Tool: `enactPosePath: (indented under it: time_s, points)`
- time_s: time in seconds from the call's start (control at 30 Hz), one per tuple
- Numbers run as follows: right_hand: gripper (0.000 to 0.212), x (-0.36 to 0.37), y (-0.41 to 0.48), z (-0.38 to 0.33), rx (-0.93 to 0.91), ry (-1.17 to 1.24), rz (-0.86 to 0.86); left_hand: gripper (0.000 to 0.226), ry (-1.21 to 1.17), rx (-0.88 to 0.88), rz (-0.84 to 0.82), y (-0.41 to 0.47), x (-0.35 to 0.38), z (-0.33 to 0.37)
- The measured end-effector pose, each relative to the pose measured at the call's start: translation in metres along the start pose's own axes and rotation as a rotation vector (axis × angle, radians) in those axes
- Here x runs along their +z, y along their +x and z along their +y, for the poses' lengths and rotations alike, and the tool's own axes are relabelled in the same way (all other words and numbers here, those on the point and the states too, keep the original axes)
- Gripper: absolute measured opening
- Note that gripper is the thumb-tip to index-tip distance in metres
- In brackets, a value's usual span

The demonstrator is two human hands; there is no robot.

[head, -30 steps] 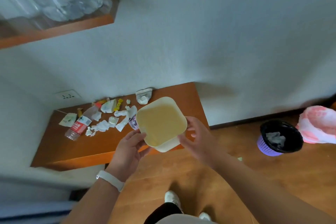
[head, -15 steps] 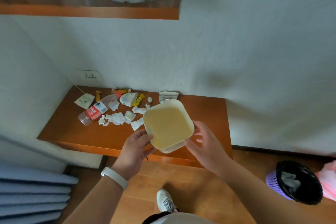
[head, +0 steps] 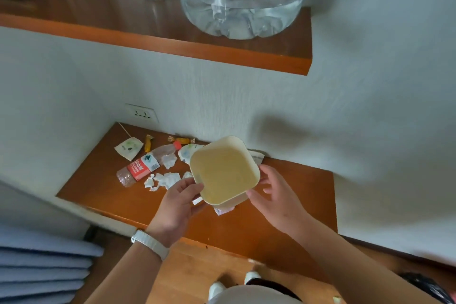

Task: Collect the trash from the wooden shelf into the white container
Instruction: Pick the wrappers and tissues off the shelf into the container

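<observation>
Two hands hold the white container [head: 224, 171] up in the air over the low wooden shelf [head: 118, 195]. The left hand [head: 177, 207] pinches its near left corner with thumb and fingers. The right hand [head: 276, 197] touches its right side with fingers spread loose. The container is tipped and looks empty inside. On the shelf to its left lie torn paper bits [head: 167, 179], a squashed plastic bottle [head: 145, 164], candy wrappers [head: 182, 140] and a small paper packet [head: 128, 148].
</observation>
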State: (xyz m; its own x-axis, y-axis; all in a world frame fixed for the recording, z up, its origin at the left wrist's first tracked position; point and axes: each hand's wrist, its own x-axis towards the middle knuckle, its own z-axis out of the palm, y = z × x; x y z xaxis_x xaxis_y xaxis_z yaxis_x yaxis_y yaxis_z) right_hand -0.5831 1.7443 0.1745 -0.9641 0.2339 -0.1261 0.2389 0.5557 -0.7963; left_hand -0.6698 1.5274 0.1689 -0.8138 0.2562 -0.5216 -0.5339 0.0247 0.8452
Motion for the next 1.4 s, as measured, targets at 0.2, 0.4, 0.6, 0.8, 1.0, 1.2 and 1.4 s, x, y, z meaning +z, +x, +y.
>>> enactPosePath:
  time_s: [0.2,0.4,0.6,0.8,1.0,1.2,1.4]
  points:
    - [0.056,0.004,0.048,0.002,-0.058,-0.017,-0.154,0.017,-0.036,-0.009,0.116,0.013,-0.010,0.008]
    - [0.046,0.003,0.092,0.015,-0.022,-0.007,-0.317,0.013,-0.078,-0.064,0.283,0.024,-0.009,0.009]
    - [0.049,0.017,0.144,0.074,0.045,-0.163,-0.280,0.012,-0.043,-0.100,0.374,0.038,-0.009,0.008]
    - [0.053,0.043,0.175,0.107,-0.134,-0.652,-0.286,0.009,-0.085,-0.118,0.407,0.035,-0.016,0.003]
    - [0.056,0.059,0.181,0.127,-0.208,-0.854,-0.273,0.008,-0.098,-0.145,0.416,0.032,-0.021,0.003]
    - [0.047,0.056,0.178,0.131,-0.253,-0.797,-0.245,0.010,-0.124,-0.148,0.419,0.035,-0.025,0.003]
    - [0.033,0.048,0.170,0.128,-0.230,-0.710,-0.221,0.010,-0.116,-0.160,0.403,0.036,-0.026,0.006]
